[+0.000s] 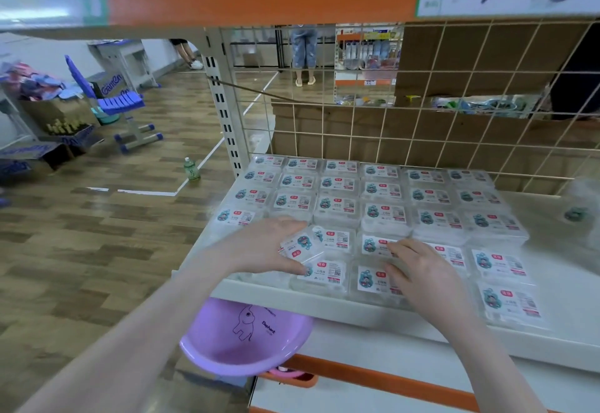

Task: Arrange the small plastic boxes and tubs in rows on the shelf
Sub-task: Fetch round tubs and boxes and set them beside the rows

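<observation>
Clear plastic boxes (383, 214) already sit in tidy rows on the shelf (552, 282), back to the wire grid (454, 120). My left hand (263, 247) pinches one crooked box (300, 245) near the front edge, probably to square it up. My right hand (422, 269) rests beside it, fingers spread flat on neighbouring boxes, likely holding them steady.

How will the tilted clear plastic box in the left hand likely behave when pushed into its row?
The tilted box looks thin, clear plastic, so probably light and fairly stiff. Its flat shape suggests it slides, not rolls. It lies askew against neighbours under the left hand, so it may nudge them.
</observation>
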Action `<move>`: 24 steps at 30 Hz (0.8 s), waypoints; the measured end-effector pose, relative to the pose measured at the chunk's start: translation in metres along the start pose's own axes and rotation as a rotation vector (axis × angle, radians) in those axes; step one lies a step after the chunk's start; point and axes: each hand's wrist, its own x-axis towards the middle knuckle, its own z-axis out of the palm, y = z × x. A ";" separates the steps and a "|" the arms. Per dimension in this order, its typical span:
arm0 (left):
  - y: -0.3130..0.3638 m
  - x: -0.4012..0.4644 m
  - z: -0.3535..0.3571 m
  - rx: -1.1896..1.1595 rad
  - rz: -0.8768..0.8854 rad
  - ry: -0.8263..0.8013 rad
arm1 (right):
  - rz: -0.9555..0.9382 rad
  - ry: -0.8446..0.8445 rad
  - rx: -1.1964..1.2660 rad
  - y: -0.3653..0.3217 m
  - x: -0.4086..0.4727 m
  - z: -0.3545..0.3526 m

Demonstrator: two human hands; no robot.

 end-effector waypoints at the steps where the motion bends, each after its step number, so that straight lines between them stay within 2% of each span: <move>1: -0.003 0.000 -0.007 0.023 0.041 -0.031 | -0.006 -0.002 -0.004 0.001 0.000 0.000; 7: -0.003 0.015 -0.028 0.262 0.202 -0.307 | -0.022 -0.007 -0.010 0.003 -0.004 0.001; 11: -0.001 0.021 -0.026 0.288 0.220 -0.371 | -0.019 0.008 0.009 0.004 -0.005 0.003; 14: 0.000 0.018 -0.025 0.253 0.235 -0.325 | -0.033 0.030 0.014 0.006 -0.006 0.004; 17: 0.004 0.010 -0.023 0.273 0.209 -0.213 | -0.062 0.063 0.005 0.006 -0.008 0.005; 22: 0.020 0.003 0.007 0.509 -0.107 0.026 | -0.085 0.109 -0.006 0.006 -0.007 0.008; 24: 0.024 0.000 0.017 0.519 -0.155 0.101 | -0.088 0.116 -0.010 0.005 -0.007 0.008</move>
